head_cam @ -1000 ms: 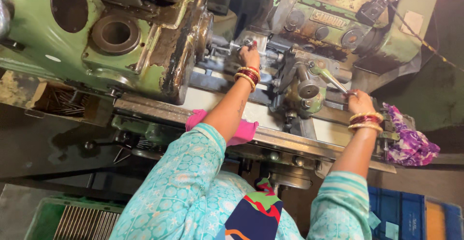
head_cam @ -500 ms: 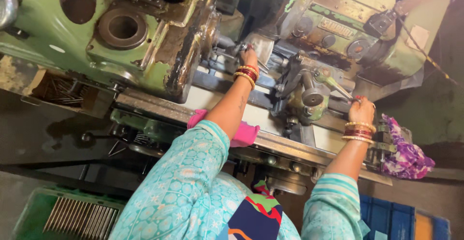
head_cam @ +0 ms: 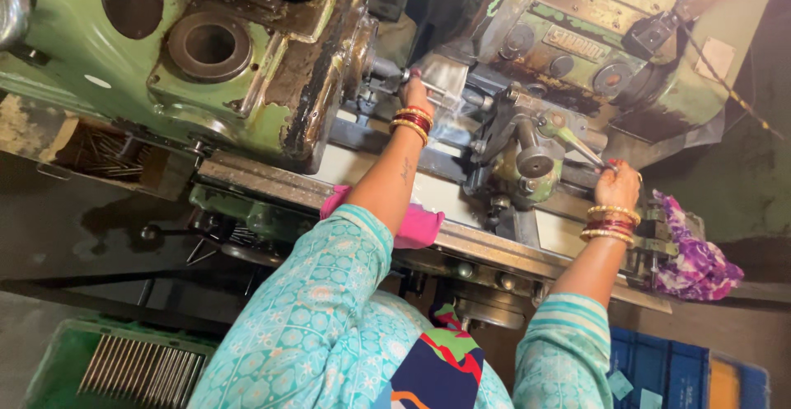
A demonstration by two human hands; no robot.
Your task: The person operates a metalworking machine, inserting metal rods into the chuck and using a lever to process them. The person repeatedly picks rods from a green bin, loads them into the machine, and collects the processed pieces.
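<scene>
- Left hand [head_cam: 414,90], upper centre of frame, is reached into the green lathe [head_cam: 247,63] beside the spindle [head_cam: 381,69]; its grip cannot be told, fingers are hidden.
- Right hand [head_cam: 617,185], right of centre, is closed around the end of a metal lever [head_cam: 577,141] on the tool block [head_cam: 527,158].
- Pink cloth [head_cam: 416,226] is lying on the machine bed under the left forearm.
- Floral rag [head_cam: 696,252] is seen at right edge.
- Green crate of metal rods [head_cam: 140,368] sits lower left; blue crate [head_cam: 684,372] lower right.
</scene>
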